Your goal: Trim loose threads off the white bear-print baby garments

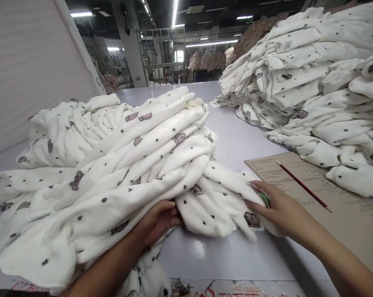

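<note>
Left hand [158, 220] clamped on fleece pile [112, 173] at near table [235, 140] edge; right hand [277, 208] pinches green pen [260, 194], touching fleece.

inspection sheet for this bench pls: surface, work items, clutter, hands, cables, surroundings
Surface: grey table, glossy, printed carton edge at front.
Work items: pile of white printed fleece garments; the near ends are between both hands.
Clutter: second, taller garment stack; brown paper sheet with red pencil on it.
Hands: left hand tucked under the pile edge; right hand flat on fabric, green pen in its grip.
Cables: nothing seen.
Surroundings: factory hall, metal racks, strip lights.
</note>
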A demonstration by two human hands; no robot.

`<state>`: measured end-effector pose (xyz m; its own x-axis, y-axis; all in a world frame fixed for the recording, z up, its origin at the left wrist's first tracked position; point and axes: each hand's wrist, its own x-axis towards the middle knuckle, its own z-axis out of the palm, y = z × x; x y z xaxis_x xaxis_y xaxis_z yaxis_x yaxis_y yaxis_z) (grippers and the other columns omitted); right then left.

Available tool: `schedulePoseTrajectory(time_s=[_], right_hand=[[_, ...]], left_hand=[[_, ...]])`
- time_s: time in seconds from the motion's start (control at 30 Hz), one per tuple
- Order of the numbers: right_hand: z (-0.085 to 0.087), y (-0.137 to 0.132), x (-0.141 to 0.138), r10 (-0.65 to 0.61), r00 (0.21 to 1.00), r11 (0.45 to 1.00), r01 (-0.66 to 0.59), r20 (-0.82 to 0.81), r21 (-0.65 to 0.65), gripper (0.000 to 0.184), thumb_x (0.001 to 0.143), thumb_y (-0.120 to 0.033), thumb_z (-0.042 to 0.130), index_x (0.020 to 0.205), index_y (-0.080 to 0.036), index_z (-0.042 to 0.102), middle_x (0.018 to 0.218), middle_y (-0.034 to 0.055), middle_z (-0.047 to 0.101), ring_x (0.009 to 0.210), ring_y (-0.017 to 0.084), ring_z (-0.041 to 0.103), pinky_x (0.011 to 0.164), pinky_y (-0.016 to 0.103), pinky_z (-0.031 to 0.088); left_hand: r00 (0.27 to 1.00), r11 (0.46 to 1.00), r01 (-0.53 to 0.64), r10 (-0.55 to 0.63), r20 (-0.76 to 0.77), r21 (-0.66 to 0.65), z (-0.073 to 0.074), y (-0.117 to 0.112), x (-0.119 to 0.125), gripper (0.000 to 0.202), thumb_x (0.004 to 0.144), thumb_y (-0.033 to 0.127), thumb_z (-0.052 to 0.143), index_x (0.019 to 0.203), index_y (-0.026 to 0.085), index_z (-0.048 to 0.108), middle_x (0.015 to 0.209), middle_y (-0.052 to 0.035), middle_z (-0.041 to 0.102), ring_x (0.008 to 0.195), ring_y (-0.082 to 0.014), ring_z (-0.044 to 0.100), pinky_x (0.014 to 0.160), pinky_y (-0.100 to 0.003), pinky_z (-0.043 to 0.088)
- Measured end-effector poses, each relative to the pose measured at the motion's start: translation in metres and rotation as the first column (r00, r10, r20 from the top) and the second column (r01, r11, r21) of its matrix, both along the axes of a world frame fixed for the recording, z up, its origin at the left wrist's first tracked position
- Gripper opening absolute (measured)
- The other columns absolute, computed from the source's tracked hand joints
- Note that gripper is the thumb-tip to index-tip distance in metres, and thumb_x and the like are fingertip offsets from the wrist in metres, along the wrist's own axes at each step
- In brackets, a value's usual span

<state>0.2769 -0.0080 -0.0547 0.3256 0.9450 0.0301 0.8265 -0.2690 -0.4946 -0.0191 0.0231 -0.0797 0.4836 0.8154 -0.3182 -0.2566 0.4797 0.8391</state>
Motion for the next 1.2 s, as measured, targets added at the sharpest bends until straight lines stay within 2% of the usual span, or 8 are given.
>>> schedulePoseTrajectory(time_s=[0.17, 0.47, 0.57, 0.67, 0.8, 0.93, 1.07, 1.2], right_hand=[[-0.003, -0.045, -0.045, 0.019, 0.959, 0.996, 0.007, -0.282, 0.091, 0.043, 0.077, -0.059, 0.052, 0.104, -0.026, 0.057, 0.108, 0.0048, 0.065, 0.082, 0.022, 0.064, 0.074, 0.033, 0.048], [-0.021, -0.046, -0.115, 0.159, 0.547, 0.978, 0.024, -0.822, 0.205, 0.03, 0.079, -0.044, 0.059, 0.099, -0.023, 0.066, 0.103, 0.005, 0.069, 0.105, 0.026, 0.057, 0.096, 0.038, 0.038], [-0.015, -0.045, -0.122, 0.15, 0.332, 0.98, 0.072, -0.931, 0.184, 0.026, 0.08, -0.043, 0.06, 0.099, -0.025, 0.067, 0.109, 0.0017, 0.068, 0.109, 0.022, 0.057, 0.097, 0.034, 0.038], [-0.013, -0.048, -0.127, 0.116, 0.17, 0.986, 0.103, -0.979, 0.135, 0.024, 0.078, -0.041, 0.064, 0.097, -0.026, 0.068, 0.11, 0.0005, 0.068, 0.109, 0.021, 0.056, 0.096, 0.033, 0.04], [-0.019, -0.051, -0.128, -0.001, 0.051, 0.992, 0.125, -0.999, 0.005, 0.031, 0.075, -0.044, 0.066, 0.099, -0.025, 0.068, 0.094, 0.0036, 0.072, 0.092, 0.022, 0.064, 0.075, 0.029, 0.051], [-0.036, -0.046, -0.132, -0.113, 0.042, 0.985, 0.132, -0.993, -0.107, 0.037, 0.075, -0.053, 0.061, 0.091, -0.021, 0.07, 0.066, 0.0026, 0.069, 0.058, 0.018, 0.063, 0.049, 0.026, 0.049], [-0.046, -0.047, -0.142, -0.123, 0.162, 0.984, 0.15, -0.979, -0.099, 0.031, 0.07, -0.05, 0.065, 0.073, -0.019, 0.067, 0.057, 0.0003, 0.061, 0.048, 0.014, 0.052, 0.043, 0.022, 0.043], [-0.033, -0.063, -0.141, -0.119, 0.379, 0.951, 0.311, -0.918, 0.005, 0.035, 0.069, -0.05, 0.067, 0.092, -0.023, 0.061, 0.096, 0.0034, 0.063, 0.093, 0.02, 0.055, 0.074, 0.021, 0.046]], left_hand=[[0.998, 0.988, -0.041, 0.049, 0.049, -0.149, -0.012, -0.006, 0.019, 0.023, 0.073, 0.026, 0.068, 0.089, 0.011, 0.062, 0.081, -0.0054, 0.062, 0.074, -0.0143, 0.056, 0.064, -0.024, 0.043], [0.986, 0.992, -0.102, 0.09, -0.142, -0.08, 0.006, -0.018, 0.01, 0.026, 0.067, 0.037, 0.069, 0.065, 0.015, 0.055, 0.055, 0.0028, 0.046, 0.052, -0.0114, 0.043, 0.055, -0.025, 0.037], [0.876, 0.955, -0.183, 0.266, -0.403, 0.232, 0.023, -0.035, 0.003, 0.025, 0.07, 0.038, 0.068, 0.078, 0.017, 0.058, 0.068, -0.0008, 0.054, 0.07, -0.0178, 0.051, 0.07, -0.028, 0.04], [0.72, 0.799, 0.051, 0.387, -0.577, 0.6, 0.031, -0.05, 0.006, 0.041, 0.067, 0.031, 0.069, 0.104, 0.017, 0.056, 0.091, -0.0057, 0.059, 0.085, -0.023, 0.053, 0.081, -0.031, 0.041], [0.811, 0.737, 0.226, 0.22, -0.542, 0.637, 0.021, -0.044, 0.018, 0.032, 0.075, 0.016, 0.053, 0.107, 0.017, 0.057, 0.103, -0.0086, 0.06, 0.098, -0.0245, 0.053, 0.088, -0.034, 0.039], [0.988, 0.978, -0.05, 0.078, -0.134, 0.2, 0.012, -0.025, 0.022, 0.005, 0.072, 0.018, 0.055, 0.076, 0.014, 0.058, 0.071, -0.0022, 0.059, 0.067, -0.0149, 0.052, 0.063, -0.023, 0.04], [0.988, 0.991, -0.125, 0.128, 0.089, -0.043, 0.013, -0.021, 0.018, 0.007, 0.072, 0.019, 0.055, 0.073, 0.013, 0.058, 0.063, -0.0006, 0.058, 0.06, -0.0119, 0.049, 0.057, -0.021, 0.037], [0.994, 0.994, -0.112, 0.113, 0.015, -0.012, 0.018, -0.026, 0.017, 0.015, 0.07, 0.019, 0.057, 0.083, 0.013, 0.061, 0.063, 0.0008, 0.057, 0.062, -0.0122, 0.05, 0.059, -0.021, 0.038]])
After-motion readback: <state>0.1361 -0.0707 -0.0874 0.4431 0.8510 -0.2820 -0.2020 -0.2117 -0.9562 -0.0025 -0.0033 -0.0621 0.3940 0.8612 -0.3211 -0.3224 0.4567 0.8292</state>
